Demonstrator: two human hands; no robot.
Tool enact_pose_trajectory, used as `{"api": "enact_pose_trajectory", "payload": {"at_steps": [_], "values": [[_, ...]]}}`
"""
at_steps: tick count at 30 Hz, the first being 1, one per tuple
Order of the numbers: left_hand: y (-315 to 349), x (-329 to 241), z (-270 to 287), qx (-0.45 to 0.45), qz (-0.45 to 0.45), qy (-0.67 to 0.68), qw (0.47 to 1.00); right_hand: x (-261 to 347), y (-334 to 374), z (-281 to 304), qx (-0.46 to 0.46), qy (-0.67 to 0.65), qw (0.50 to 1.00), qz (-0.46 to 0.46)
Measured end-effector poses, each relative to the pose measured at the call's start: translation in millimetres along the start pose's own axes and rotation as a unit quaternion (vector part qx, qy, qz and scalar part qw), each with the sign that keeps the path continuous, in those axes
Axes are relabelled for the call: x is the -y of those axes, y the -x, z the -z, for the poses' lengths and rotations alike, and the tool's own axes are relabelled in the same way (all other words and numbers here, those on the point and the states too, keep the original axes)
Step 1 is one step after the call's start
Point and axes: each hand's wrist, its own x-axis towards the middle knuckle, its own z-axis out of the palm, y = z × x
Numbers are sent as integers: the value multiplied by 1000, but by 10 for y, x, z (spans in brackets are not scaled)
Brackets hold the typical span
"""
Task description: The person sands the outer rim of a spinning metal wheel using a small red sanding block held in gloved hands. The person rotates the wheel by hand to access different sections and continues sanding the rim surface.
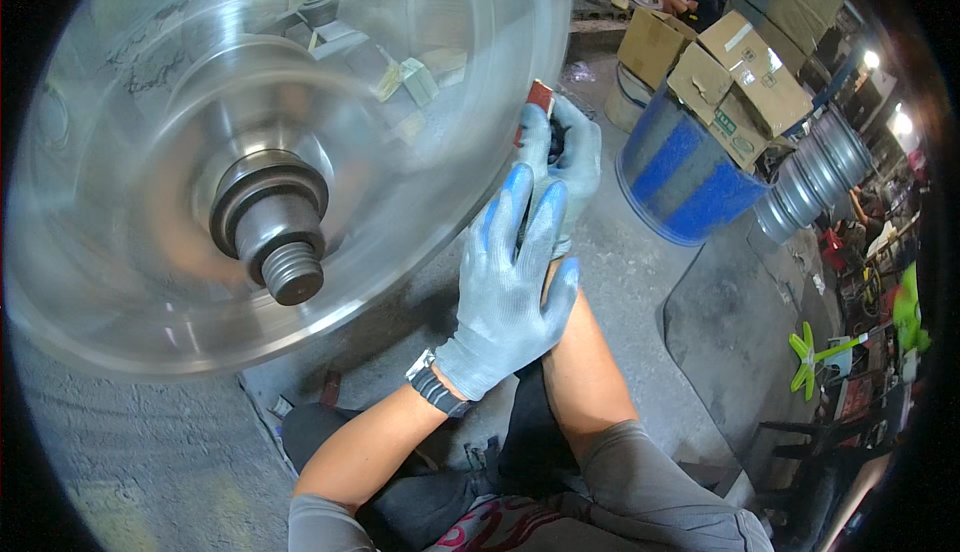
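Observation:
A large metal wheel rim (390,202) spins at the left, smeared by motion, around a shaft (270,207) with a threaded end. My right hand (568,157), in a grey glove, grips a flat red-brown piece (539,97) that looks like folded sandpaper, at the rim's right edge. Whether the piece touches the metal is hard to tell. Over my right wrist lies my left hand (515,292), gloved in grey with blue fingertips, its fingers stretched out and apart, holding nothing. A watch (435,382) sits on my left wrist. My right fingertips are partly hidden.
To the right stands a blue drum (680,172) topped with cardboard boxes (745,72), beside a metal wheel barrel (815,172). A dark mat (740,322) covers part of the floor. A green star-shaped base (805,360) is farther right. Other people sit in the background.

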Motion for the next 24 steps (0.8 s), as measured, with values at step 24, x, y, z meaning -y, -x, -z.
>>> {"api": "enact_pose_trajectory", "payload": {"at_steps": [24], "values": [[-107, -40, -105, 13, -3, -7, 1000, -35, -104, 44, -7, 0, 1000, -26]]}}
